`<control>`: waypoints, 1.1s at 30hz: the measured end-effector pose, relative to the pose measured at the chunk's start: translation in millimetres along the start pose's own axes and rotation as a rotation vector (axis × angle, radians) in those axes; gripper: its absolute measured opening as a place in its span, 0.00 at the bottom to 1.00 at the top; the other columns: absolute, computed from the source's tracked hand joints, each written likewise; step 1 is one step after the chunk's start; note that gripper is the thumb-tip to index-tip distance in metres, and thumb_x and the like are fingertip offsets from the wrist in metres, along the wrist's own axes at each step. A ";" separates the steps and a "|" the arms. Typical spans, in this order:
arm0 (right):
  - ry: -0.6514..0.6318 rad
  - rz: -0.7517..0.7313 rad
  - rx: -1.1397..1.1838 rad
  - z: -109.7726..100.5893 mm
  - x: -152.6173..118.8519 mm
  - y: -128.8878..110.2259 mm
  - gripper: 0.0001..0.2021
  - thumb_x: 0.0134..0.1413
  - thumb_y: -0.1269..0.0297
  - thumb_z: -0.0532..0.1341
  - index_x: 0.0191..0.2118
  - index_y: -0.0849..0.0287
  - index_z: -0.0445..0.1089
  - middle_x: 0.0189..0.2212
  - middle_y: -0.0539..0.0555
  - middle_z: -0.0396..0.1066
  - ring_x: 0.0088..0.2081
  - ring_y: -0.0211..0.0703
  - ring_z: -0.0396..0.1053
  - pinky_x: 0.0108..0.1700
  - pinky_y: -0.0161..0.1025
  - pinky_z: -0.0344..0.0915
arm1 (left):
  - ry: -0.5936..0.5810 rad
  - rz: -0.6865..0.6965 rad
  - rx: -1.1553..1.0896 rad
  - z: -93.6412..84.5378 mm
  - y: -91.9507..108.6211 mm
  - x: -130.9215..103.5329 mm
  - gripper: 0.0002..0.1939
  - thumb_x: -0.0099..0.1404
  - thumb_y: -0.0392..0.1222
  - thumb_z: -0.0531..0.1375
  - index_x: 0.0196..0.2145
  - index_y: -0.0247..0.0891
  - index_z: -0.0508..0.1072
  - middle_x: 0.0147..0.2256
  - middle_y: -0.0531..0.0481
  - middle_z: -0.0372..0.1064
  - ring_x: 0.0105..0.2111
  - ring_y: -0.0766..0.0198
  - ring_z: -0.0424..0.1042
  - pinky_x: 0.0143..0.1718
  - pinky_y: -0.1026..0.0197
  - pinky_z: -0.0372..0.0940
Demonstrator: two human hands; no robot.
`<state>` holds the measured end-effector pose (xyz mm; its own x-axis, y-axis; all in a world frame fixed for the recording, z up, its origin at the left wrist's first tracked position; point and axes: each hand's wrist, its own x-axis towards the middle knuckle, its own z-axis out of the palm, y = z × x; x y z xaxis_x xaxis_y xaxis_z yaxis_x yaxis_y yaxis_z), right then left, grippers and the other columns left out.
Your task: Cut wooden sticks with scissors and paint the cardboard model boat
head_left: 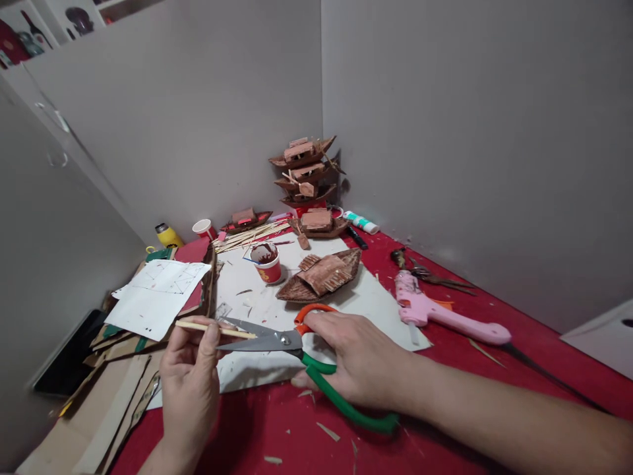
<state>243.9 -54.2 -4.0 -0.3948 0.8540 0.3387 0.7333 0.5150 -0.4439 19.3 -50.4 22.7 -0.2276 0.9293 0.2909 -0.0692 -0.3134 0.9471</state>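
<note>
My left hand (192, 363) pinches a thin pale wooden stick (212, 329) between thumb and fingers. My right hand (359, 359) grips a pair of scissors (277, 340) with one orange and one green handle. The scissor blades are spread, and the right end of the stick lies between them, near the pivot. Just beyond the scissors, a brown model boat (319, 274) with a curved roof rests on a white sheet (247, 369). A paper cup (267, 264) with dark brown paint inside stands to the left of the boat.
More model boats (304, 168) are stacked in the back corner. Thin sticks (252, 235) lie behind the cup. At right rests a pink glue gun (445, 313) beside pliers (440, 277). Cardboard pieces (123, 382) and a drawn paper (158, 297) are piled at left. Scraps litter the red table (257, 435).
</note>
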 end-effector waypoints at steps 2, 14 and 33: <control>0.003 0.002 0.003 -1.1 -0.2 -0.6 0.22 0.46 0.43 0.65 0.34 0.59 0.66 0.29 0.53 0.70 0.29 0.46 0.67 0.30 0.38 0.56 | 0.001 -0.008 -0.007 0.9 0.3 -1.1 0.07 0.59 0.43 0.65 0.33 0.39 0.72 0.31 0.52 0.73 0.31 0.66 0.72 0.34 0.66 0.69; -0.018 0.019 0.002 -1.2 0.1 1.0 0.22 0.46 0.43 0.64 0.33 0.58 0.66 0.29 0.53 0.71 0.30 0.46 0.68 0.30 0.38 0.56 | 0.122 0.021 -0.013 0.5 12.7 8.2 0.10 0.60 0.46 0.63 0.29 0.37 0.73 0.27 0.54 0.71 0.25 0.68 0.73 0.32 0.64 0.71; -0.041 0.016 -0.097 -5.2 3.6 3.2 0.25 0.48 0.38 0.61 0.35 0.58 0.66 0.31 0.55 0.73 0.31 0.49 0.70 0.29 0.38 0.54 | 0.183 0.024 0.010 -0.7 7.2 8.9 0.10 0.58 0.47 0.65 0.29 0.37 0.74 0.25 0.55 0.73 0.25 0.69 0.73 0.33 0.66 0.71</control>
<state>247.8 -49.8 0.1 -0.4034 0.8655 0.2969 0.7891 0.4934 -0.3660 16.1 -44.5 31.9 -0.4020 0.8703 0.2847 -0.0520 -0.3321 0.9418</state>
